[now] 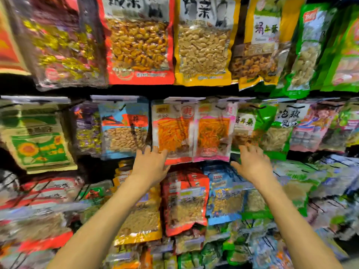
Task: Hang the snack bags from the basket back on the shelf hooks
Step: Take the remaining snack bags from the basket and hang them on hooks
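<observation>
Neither grip holds anything: the left hand (150,166) is spread flat with its fingertips touching the lower edge of an orange-red snack bag (172,133), and the right hand (252,164) is open with fingers splayed just below a pink-edged snack bag (213,133). Both bags hang side by side from the hooks of the middle shelf row (182,99), each showing orange shredded strips through a clear window and a round red seal with the character 爽. To their left hangs a blue peanut bag (124,127) with writing that seems to read 蒜香. To the right, a green bag (281,125) reads 泡椒. Above, a red bag of glazed nuts (138,41) and a yellow bag of pale nuts (204,43) have their tops cut off. Lower rows are smeared by blur, their labels unreadable. No basket is visible.
</observation>
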